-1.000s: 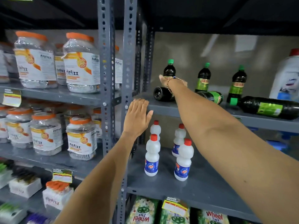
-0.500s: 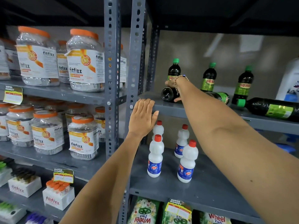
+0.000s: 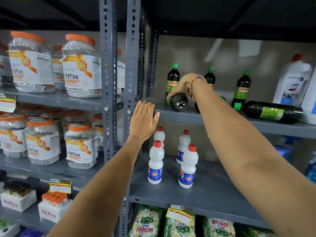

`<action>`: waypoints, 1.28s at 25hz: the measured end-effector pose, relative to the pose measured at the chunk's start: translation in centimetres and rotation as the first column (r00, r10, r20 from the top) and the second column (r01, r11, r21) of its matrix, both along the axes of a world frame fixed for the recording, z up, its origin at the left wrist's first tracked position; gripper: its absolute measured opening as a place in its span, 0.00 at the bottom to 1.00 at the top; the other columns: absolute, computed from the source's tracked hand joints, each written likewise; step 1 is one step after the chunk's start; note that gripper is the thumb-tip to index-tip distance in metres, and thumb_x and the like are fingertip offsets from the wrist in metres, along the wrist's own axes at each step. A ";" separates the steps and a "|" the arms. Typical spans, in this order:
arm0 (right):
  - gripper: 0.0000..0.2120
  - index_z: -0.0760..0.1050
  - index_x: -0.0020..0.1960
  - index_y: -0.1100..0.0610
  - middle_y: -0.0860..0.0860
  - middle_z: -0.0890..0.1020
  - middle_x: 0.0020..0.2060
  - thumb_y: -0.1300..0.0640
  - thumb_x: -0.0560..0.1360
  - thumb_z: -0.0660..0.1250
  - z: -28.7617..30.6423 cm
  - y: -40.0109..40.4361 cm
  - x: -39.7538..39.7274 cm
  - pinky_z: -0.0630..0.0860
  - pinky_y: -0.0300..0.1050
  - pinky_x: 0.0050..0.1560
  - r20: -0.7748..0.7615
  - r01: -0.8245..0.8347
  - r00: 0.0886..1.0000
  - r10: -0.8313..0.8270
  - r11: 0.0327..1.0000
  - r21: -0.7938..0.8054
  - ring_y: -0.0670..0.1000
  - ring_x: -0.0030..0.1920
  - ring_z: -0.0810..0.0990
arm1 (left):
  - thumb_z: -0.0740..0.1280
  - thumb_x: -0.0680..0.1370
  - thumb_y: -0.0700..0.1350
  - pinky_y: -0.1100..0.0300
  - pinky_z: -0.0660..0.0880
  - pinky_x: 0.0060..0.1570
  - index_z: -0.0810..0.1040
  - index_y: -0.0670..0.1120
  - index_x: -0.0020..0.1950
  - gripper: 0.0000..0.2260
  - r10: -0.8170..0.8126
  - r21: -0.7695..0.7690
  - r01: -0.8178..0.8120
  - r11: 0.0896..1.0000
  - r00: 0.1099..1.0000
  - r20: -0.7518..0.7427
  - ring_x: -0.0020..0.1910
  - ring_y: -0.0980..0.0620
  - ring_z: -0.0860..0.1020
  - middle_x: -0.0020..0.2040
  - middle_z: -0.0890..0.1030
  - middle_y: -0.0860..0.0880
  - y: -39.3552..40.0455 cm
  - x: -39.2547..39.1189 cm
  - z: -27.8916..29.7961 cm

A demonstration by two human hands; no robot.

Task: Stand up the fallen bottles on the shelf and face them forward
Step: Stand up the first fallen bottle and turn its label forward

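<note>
My right hand (image 3: 182,86) wraps its fingers over the fallen bottle (image 3: 179,101) beside the shelf post (image 3: 132,65); I tip it upright slowly, label forward, left hand (image 3: 144,122) open flat

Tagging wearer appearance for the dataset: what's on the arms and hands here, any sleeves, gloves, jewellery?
Both forearms are bare, with no sleeves in view and no gloves. The right hand has a beaded bracelet at the wrist: small gold-toned round beads with at least one purple bead. The left hand shows no rings, watch or band.
</note>
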State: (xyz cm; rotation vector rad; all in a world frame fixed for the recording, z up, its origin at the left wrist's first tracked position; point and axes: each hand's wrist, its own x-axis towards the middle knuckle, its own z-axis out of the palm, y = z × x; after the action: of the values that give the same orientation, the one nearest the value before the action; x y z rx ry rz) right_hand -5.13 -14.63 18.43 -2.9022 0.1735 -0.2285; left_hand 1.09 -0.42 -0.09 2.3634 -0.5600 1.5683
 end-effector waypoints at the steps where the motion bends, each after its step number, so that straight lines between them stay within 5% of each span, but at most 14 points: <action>1: 0.16 0.75 0.60 0.62 0.60 0.76 0.60 0.51 0.78 0.62 -0.4 -0.1 0.4 0.75 0.48 0.56 0.018 -0.005 1.000 0.004 0.998 0.069 0.58 0.57 0.77 | 0.54 0.81 0.50 0.50 0.63 0.69 0.75 0.39 0.58 0.18 0.005 0.000 -0.005 1.000 1.000 0.007 0.57 0.42 0.75 0.55 0.79 0.42 0.0 0.0 0.0; 3: 0.24 0.65 0.71 0.63 0.60 0.68 0.70 0.50 0.81 0.55 -1.1 0.3 1.0 0.67 0.49 0.69 -0.008 0.036 0.999 -0.035 0.984 0.175 0.59 0.68 0.70 | 0.53 0.81 0.51 0.50 0.65 0.63 0.76 0.40 0.55 0.18 0.021 -0.006 -0.021 1.000 0.999 0.028 0.53 0.42 0.76 0.52 0.79 0.43 -0.2 0.0 0.1; 7: 0.24 0.68 0.58 0.63 0.58 0.77 0.48 0.43 0.75 0.62 -1.4 1.3 2.5 0.74 0.51 0.64 -0.111 0.041 0.994 0.005 0.913 0.405 0.56 0.50 0.78 | 0.53 0.80 0.50 0.51 0.66 0.59 0.75 0.39 0.54 0.18 0.039 -0.012 -0.038 0.999 0.998 0.048 0.50 0.41 0.75 0.51 0.78 0.42 -0.3 0.4 0.0; 12: 0.16 0.72 0.48 0.61 0.58 0.78 0.46 0.49 0.70 0.70 -1.6 2.5 3.4 0.77 0.48 0.56 -0.140 0.002 0.989 0.056 0.924 0.382 0.55 0.47 0.78 | 0.53 0.80 0.50 0.49 0.68 0.59 0.76 0.39 0.55 0.18 0.019 -0.005 -0.019 1.000 0.995 0.099 0.51 0.41 0.76 0.52 0.79 0.41 -0.2 1.0 -0.4; 16: 0.16 0.74 0.44 0.59 0.55 0.80 0.44 0.49 0.64 0.72 -3.7 2.1 5.0 0.77 0.45 0.43 0.074 -0.049 0.997 0.004 0.788 0.613 0.53 0.41 0.79 | 0.51 0.81 0.50 0.49 0.68 0.61 0.76 0.39 0.56 0.19 0.022 -0.001 -0.022 1.000 0.992 0.125 0.53 0.41 0.76 0.53 0.80 0.42 0.1 1.3 -0.4; 19: 0.27 0.75 0.53 0.56 0.55 0.78 0.56 0.43 0.60 0.74 -5.3 1.6 5.9 0.76 0.49 0.57 0.386 -0.100 0.897 -0.214 0.753 0.651 0.55 0.59 0.76 | 0.49 0.81 0.51 0.49 0.66 0.61 0.76 0.40 0.56 0.21 0.007 -0.008 -0.006 1.000 0.991 0.135 0.53 0.42 0.76 0.53 0.80 0.42 0.1 1.4 -0.5; 21: 0.39 0.64 0.64 0.61 0.58 0.69 0.63 0.45 0.63 0.76 -6.1 1.4 6.2 0.71 0.52 0.63 0.476 -0.118 0.838 -0.267 0.763 0.636 0.58 0.65 0.69 | 0.52 0.81 0.50 0.50 0.66 0.61 0.76 0.40 0.56 0.19 -0.008 -0.012 0.010 1.000 0.989 0.149 0.53 0.42 0.76 0.53 0.79 0.42 0.1 1.5 -0.6; 29: 0.43 0.51 0.69 0.60 0.60 0.62 0.67 0.50 0.67 0.76 -7.6 0.4 8.2 0.67 0.56 0.66 0.477 -0.184 0.849 -0.227 0.720 0.669 0.62 0.66 0.67 | 0.53 0.80 0.50 0.49 0.65 0.64 0.75 0.41 0.57 0.17 0.007 0.002 -0.007 1.000 0.994 0.109 0.55 0.42 0.76 0.55 0.79 0.43 0.1 1.6 -0.7; 32: 0.38 0.54 0.67 0.61 0.57 0.66 0.63 0.56 0.67 0.75 -7.7 -0.1 8.3 0.70 0.48 0.59 0.482 -0.220 0.844 -0.238 0.666 0.713 0.58 0.64 0.70 | 0.52 0.80 0.50 0.50 0.63 0.64 0.74 0.41 0.58 0.17 0.005 0.010 -0.006 1.000 0.995 0.097 0.55 0.42 0.76 0.55 0.79 0.43 0.2 1.6 -0.7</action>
State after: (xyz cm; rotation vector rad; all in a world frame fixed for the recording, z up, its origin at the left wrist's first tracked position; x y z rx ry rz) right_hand 3.18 -14.78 10.74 -1.8981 0.1364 -0.7691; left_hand 2.69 -0.25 -0.75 2.3078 -0.5838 1.6940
